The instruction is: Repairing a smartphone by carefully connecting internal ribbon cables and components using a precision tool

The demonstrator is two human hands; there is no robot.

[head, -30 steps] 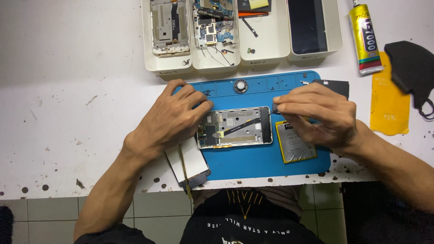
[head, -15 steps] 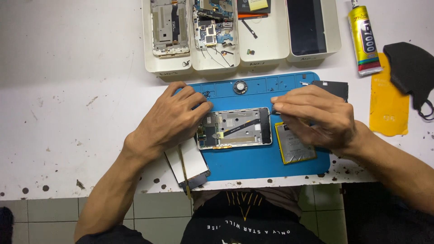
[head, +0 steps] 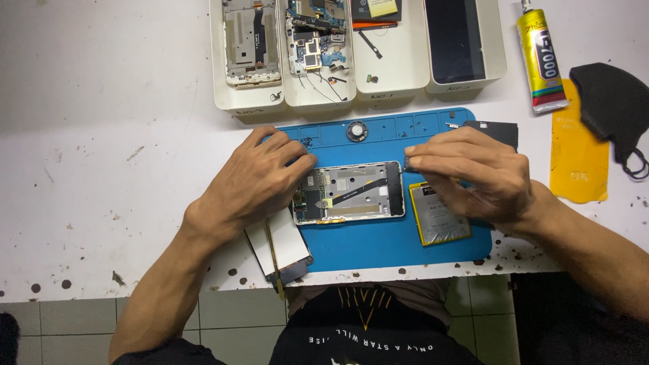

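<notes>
Opened phone frame [head: 351,192] lies flat on the blue mat [head: 378,247], mid-bench [head: 101,169]. Left hand [head: 253,182] rests fingers closed on its left end. Right hand [head: 473,172] pinches a small part, too small to identify, at its right end, above a battery [head: 436,223].

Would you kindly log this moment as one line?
left hand: steadies opened phone | right hand: pinches small part at phone's right end | blue mat: battery beside phone
</notes>
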